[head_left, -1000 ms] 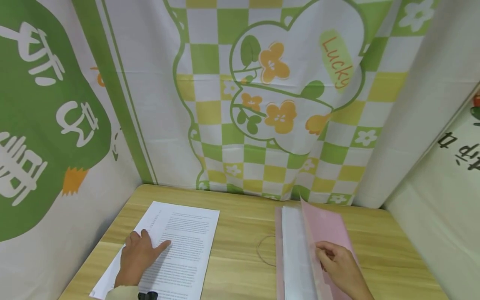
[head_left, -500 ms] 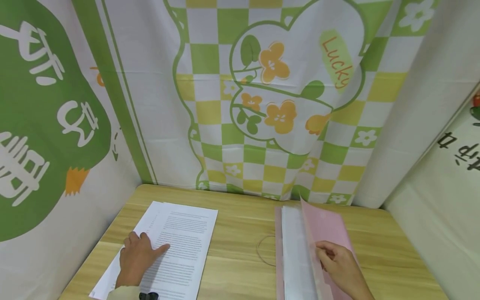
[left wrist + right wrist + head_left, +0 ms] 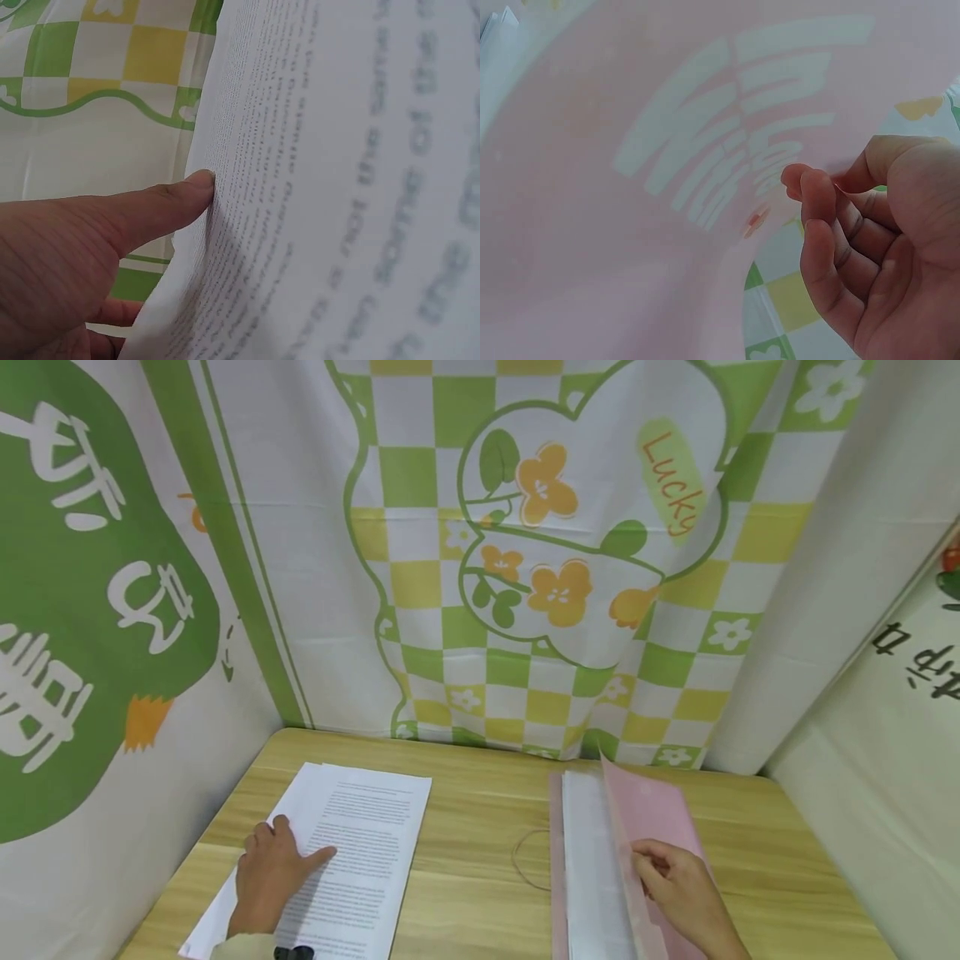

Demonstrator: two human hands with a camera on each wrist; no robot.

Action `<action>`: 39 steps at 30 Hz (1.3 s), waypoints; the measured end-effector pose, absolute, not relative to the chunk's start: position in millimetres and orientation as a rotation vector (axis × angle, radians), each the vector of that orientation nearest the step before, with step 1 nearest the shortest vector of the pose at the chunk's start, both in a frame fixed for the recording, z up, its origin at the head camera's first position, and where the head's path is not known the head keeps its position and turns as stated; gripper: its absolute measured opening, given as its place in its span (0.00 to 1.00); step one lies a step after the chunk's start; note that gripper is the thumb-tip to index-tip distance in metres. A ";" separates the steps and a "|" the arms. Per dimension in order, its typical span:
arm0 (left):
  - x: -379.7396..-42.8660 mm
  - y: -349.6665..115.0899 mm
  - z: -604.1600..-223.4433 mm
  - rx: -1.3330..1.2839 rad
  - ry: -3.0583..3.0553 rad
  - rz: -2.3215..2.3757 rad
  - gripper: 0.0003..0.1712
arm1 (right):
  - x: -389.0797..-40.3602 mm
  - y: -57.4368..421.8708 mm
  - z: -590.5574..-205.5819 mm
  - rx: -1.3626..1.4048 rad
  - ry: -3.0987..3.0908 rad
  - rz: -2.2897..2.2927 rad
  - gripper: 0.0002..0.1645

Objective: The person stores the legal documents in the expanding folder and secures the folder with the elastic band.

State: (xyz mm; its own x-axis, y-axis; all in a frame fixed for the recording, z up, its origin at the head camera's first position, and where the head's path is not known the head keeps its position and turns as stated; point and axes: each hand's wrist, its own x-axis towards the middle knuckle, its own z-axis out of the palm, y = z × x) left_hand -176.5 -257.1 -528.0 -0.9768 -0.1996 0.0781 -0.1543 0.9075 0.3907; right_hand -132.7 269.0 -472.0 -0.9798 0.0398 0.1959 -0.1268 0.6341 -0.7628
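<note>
On the left part of the table, my left hand (image 3: pixel 272 870) rests on printed sheets (image 3: pixel 375 843), thumb stretched out to the right across the text. The left wrist view has the thumb (image 3: pixel 169 206) touching the page near its edge, other fingers partly hidden behind the paper. The top sheet lies slightly offset from a sheet below. To the right, my right hand (image 3: pixel 686 889) pinches the raised cover of a pink folder (image 3: pixel 667 810) between thumb and fingertips. White papers (image 3: pixel 592 860) lie inside it. Seen from the right wrist, the translucent cover (image 3: pixel 630 247) bears pale lettering.
A thin elastic loop (image 3: pixel 525 860) sticks out from the folder's left side onto the wooden table (image 3: pixel 480 827). Patterned green and white cloth (image 3: pixel 487 693) hangs at the table's back edge, with more cloth on both sides.
The top printed sheet has slid slightly left under my left hand, and a sheet below shows at its upper left. My right hand and the folder stay in place.
</note>
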 end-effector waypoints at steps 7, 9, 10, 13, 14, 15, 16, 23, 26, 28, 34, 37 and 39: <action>-179.2 -263.6 -527.1 0.334 -2.972 -0.744 0.53 | -132.7 269.7 -470.6 0.072 -2.678 1.261 0.09; -179.7 -266.5 -525.9 0.353 -3.006 -0.774 0.52 | -132.4 269.9 -469.7 0.067 -2.688 1.264 0.10; -180.0 -268.0 -524.9 0.358 -3.024 -0.790 0.51 | -132.4 269.9 -469.5 0.065 -2.689 1.268 0.10; -181.6 -272.2 -522.4 0.367 -3.059 -0.836 0.44 | -132.5 270.2 -469.2 0.065 -2.684 1.279 0.09; -182.4 -273.4 -521.6 0.358 -3.061 -0.857 0.41 | -132.5 270.2 -469.1 0.063 -2.679 1.286 0.09; -183.2 -275.0 -521.8 0.342 -3.057 -0.883 0.38 | -132.6 270.3 -469.2 0.065 -2.674 1.291 0.09; -184.0 -276.2 -521.7 0.330 -3.049 -0.918 0.36 | -132.7 270.4 -469.2 0.066 -2.670 1.298 0.09; -186.5 -284.7 -526.4 0.245 -2.982 -1.145 0.28 | -132.6 271.2 -468.7 0.065 -2.667 1.302 0.09; -185.2 -286.7 -526.6 0.234 -2.967 -1.193 0.28 | -132.2 271.0 -468.8 0.068 -2.669 1.290 0.09; -183.8 -287.1 -526.3 0.225 -2.954 -1.219 0.28 | -132.2 270.6 -468.8 0.066 -2.669 1.289 0.09; -178.8 -284.4 -524.0 0.259 -2.882 -1.394 0.31 | -132.5 270.9 -468.7 0.052 -2.678 1.302 0.09; -175.6 -283.2 -523.8 0.279 -2.830 -1.515 0.32 | -132.7 271.4 -468.4 0.037 -2.685 1.314 0.09; -173.5 -283.1 -524.0 0.277 -2.789 -1.584 0.32 | -132.6 271.4 -468.4 0.026 -2.685 1.317 0.09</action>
